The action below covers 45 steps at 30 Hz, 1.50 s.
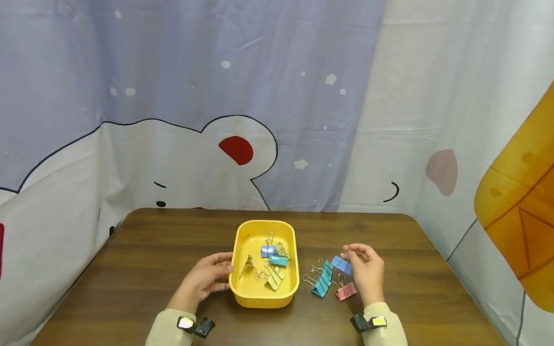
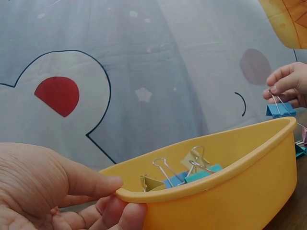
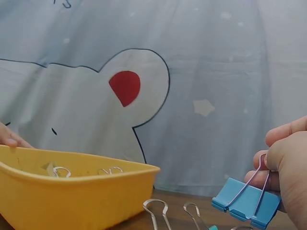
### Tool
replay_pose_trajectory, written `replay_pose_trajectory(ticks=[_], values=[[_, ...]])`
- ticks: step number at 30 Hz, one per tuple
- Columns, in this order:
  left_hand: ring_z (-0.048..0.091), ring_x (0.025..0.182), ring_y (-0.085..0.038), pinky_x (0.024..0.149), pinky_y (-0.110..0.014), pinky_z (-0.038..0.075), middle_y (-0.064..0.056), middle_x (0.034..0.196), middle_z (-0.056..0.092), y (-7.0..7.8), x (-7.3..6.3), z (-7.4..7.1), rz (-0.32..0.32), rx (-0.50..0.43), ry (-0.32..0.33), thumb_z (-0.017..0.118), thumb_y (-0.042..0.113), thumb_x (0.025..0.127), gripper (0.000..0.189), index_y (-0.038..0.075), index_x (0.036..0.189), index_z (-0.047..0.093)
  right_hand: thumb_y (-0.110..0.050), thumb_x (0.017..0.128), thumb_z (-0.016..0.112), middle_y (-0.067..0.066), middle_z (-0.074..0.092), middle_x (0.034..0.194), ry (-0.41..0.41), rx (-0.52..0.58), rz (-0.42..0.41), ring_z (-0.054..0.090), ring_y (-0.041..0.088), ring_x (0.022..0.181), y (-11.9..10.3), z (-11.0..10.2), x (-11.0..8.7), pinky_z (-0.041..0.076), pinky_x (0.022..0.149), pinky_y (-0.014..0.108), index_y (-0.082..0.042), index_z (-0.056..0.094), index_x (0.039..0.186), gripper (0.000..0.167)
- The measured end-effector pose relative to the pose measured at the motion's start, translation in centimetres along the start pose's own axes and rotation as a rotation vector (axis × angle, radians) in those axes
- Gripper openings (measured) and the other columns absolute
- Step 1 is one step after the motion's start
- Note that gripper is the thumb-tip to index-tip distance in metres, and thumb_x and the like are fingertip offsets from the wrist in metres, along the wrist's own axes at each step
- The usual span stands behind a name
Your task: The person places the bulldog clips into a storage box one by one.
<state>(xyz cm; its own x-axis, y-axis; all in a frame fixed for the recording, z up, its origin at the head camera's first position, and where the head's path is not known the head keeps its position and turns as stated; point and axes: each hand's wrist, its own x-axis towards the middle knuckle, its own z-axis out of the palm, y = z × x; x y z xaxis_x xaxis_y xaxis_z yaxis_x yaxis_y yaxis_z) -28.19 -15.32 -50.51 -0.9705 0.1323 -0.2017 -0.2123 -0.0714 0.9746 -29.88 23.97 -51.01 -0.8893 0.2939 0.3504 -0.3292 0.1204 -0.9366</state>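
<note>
My left hand (image 1: 212,275) pinches the left rim of a yellow plastic tray (image 1: 261,303), thumb on top and fingers beneath in the left wrist view. Inside the tray lie several binder clips: a blue one (image 1: 267,251), a teal one (image 1: 278,260) and some yellowish ones, such as the one near the front (image 1: 274,278). My right hand (image 1: 368,271) holds a blue binder clip (image 3: 247,201) by its wire handles, raised over the table's right part. Below it lie teal binder clips (image 1: 323,280) and a pink binder clip (image 1: 345,291).
The brown wooden table (image 1: 145,288) has its far edge against a printed curtain (image 1: 285,84). Another curtain panel with an orange shape (image 1: 545,193) hangs along the right side. Dark devices are strapped on both wrists, such as the right wrist camera (image 1: 360,322).
</note>
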Motion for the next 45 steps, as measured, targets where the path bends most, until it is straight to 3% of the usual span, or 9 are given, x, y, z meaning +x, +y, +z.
replay_pose_trajectory(ticks=[5, 21, 28, 36, 40, 45], values=[[0.066, 0.084, -0.022, 0.064, -0.032, 0.061, -0.020, 0.116, 0.063, 0.0, -0.1, 0.0, 0.000, -0.009, -0.002, 0.060, 0.000, 0.098, 0.047, -0.005, 0.143, 0.048, 0.001, 0.096, 0.065, 0.031, 0.069, 0.109, -0.019, 0.011, -0.035, 0.075, 0.018, 0.082, -0.2, 1.1, -0.2, 0.059, 0.075, 0.022, 0.008, 0.066, 0.103, 0.010], [0.067, 0.088, -0.025, 0.065, -0.034, 0.061, -0.021, 0.116, 0.063, -0.1, 0.0, 0.0, -0.009, -0.015, 0.001, 0.059, -0.001, 0.098, 0.046, -0.004, 0.143, 0.049, 0.008, 0.095, 0.063, 0.032, 0.069, 0.106, -0.111, 0.109, -0.071, 0.075, 0.026, 0.082, -2.2, 6.0, -1.5, 0.061, 0.075, 0.028, 0.013, 0.065, 0.103, 0.010], [0.068, 0.088, -0.025, 0.066, -0.033, 0.062, -0.022, 0.118, 0.063, 0.0, -0.1, -0.1, 0.000, -0.020, -0.017, 0.058, 0.000, 0.099, 0.048, -0.006, 0.145, 0.046, 0.007, 0.094, 0.065, 0.025, 0.073, 0.102, -0.165, 0.092, -0.068, 0.075, 0.023, 0.082, -2.8, 8.0, -2.0, 0.061, 0.074, 0.027, 0.008, 0.067, 0.100, 0.006], [0.068, 0.088, -0.024, 0.066, -0.033, 0.062, -0.021, 0.117, 0.063, -0.1, 0.1, -0.1, -0.001, -0.025, -0.023, 0.059, 0.000, 0.099, 0.048, -0.006, 0.145, 0.046, 0.008, 0.093, 0.065, 0.026, 0.072, 0.102, -0.196, 0.124, -0.075, 0.074, 0.026, 0.083, -3.6, 9.6, -2.7, 0.062, 0.074, 0.030, 0.006, 0.068, 0.098, 0.006], [0.067, 0.088, -0.024, 0.065, -0.033, 0.061, -0.021, 0.117, 0.063, 0.0, 0.1, -0.1, -0.013, -0.028, -0.014, 0.059, -0.001, 0.098, 0.048, -0.005, 0.145, 0.047, 0.009, 0.093, 0.064, 0.025, 0.072, 0.102, -0.217, 0.106, -0.060, 0.073, 0.035, 0.085, -3.9, 10.3, -3.1, 0.062, 0.075, 0.031, 0.007, 0.068, 0.099, 0.007], [0.067, 0.086, -0.024, 0.064, -0.034, 0.061, -0.021, 0.116, 0.063, 0.1, -0.1, -0.1, -0.013, -0.031, -0.005, 0.059, -0.001, 0.098, 0.048, -0.006, 0.144, 0.047, 0.013, 0.094, 0.060, 0.035, 0.068, 0.104, -0.275, 0.126, -0.049, 0.069, 0.049, 0.089, -5.4, 10.9, -3.9, 0.062, 0.077, 0.034, 0.014, 0.064, 0.102, 0.009]])
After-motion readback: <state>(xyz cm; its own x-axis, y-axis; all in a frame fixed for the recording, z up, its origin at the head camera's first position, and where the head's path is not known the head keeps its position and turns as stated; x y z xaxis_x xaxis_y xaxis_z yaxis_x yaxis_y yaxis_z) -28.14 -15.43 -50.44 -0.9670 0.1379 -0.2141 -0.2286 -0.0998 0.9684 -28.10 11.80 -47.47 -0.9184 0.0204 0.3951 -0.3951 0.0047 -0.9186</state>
